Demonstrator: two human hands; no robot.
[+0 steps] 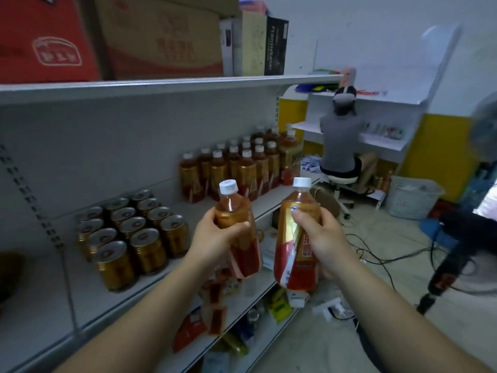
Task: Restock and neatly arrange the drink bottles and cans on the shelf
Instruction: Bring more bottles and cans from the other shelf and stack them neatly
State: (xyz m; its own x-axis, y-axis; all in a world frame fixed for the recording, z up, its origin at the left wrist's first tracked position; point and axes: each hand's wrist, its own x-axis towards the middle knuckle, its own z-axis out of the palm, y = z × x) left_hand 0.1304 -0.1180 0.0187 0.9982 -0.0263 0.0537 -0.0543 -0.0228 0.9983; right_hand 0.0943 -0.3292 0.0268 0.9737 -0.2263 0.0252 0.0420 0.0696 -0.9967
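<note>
My left hand [215, 238] grips a tea bottle [236, 227] with a white cap and a red-gold label, held upright in front of the shelf edge. My right hand [320, 238] grips a second, like bottle [293, 238] beside it. On the grey shelf [40, 305] to the left stand several gold cans [129, 232] in rows. Further right on the same shelf is a block of several tea bottles [242, 165] with white caps.
Cardboard boxes [156, 36] fill the shelf above. Lower shelves [242, 305] hold snack packets. A person [341, 141] sits on a stool at a white shelf ahead. Cables and a power strip [333, 308] lie on the floor; a standing fan [457, 265] and a white basket [414, 197] are on the right.
</note>
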